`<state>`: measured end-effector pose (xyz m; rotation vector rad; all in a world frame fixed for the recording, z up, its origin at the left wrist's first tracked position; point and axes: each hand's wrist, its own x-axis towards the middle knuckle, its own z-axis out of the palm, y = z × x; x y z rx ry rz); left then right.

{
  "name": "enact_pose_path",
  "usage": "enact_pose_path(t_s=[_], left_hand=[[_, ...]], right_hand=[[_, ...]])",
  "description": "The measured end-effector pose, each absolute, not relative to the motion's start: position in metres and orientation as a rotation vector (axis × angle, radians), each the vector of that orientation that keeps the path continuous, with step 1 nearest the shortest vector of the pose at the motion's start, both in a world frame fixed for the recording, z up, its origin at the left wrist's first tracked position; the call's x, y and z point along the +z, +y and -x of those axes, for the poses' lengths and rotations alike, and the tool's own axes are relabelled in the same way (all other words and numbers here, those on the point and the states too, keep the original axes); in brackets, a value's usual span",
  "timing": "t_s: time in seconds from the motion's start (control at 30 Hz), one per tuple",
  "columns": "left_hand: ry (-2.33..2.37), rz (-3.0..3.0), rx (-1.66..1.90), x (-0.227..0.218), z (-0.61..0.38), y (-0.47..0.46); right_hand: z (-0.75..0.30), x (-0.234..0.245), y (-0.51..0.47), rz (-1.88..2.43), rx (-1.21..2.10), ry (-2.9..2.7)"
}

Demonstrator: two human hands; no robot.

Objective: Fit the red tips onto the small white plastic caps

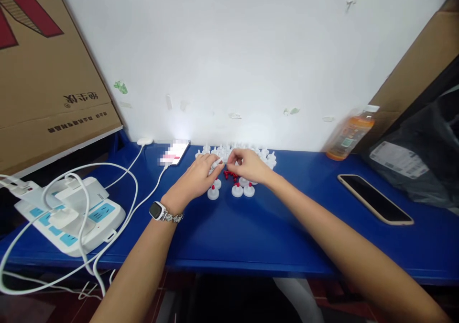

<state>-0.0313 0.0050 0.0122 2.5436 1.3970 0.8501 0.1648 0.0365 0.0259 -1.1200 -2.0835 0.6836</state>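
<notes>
My left hand (200, 175), with a watch on its wrist, is closed around a white nozzle cap (215, 165) that shows between thumb and fingers. My right hand (250, 165) is pinched right beside that cap's tip; whatever sits between its fingertips is too small to make out. Small red tips (231, 175) lie in a loose pile below the two hands. Nearer to me stand white nozzle caps with red tips on them, among them one cap (213, 194) at the left and another (237, 191) further right. Behind my hands is a cluster of white nozzle caps (270, 159), partly hidden.
On the left a power strip (114, 217) sits with white cables looping around it. A lit phone (177, 151) lies at the back, a dark phone (375, 198) at the right. An orange drink bottle (353, 134) leans by the wall. Cardboard (53, 83) stands at left.
</notes>
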Motion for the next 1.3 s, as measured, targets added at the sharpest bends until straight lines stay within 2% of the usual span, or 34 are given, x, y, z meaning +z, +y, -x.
enact_pose_path(t_s=[0.17, 0.33, 0.5, 0.73, 1.1, 1.3], left_hand=[[1.34, -2.558, 0.816, 0.011, 0.023, -0.001], [1.329, -2.53, 0.799, 0.012, 0.019, -0.005], [1.277, -2.554, 0.831, 0.016, 0.018, -0.007], [1.193, -2.55, 0.863, 0.022, 0.013, -0.015], [1.248, -2.609, 0.985, 0.016, 0.016, -0.013], [1.229, -2.575, 0.902, 0.018, 0.02, -0.014]], right_hand=[[-0.168, 0.027, 0.032, 0.895, 1.119, -1.52], [-0.16, 0.019, 0.022, 0.834, 1.255, -1.446], [-0.156, 0.014, 0.021, 0.84, 1.121, -1.544], [-0.166, 0.02, 0.017, 0.903, 0.671, -1.945], [-0.15, 0.029, 0.012, 0.963, 0.519, -1.991], [-0.149, 0.03, 0.01, 0.956, 0.639, -1.993]])
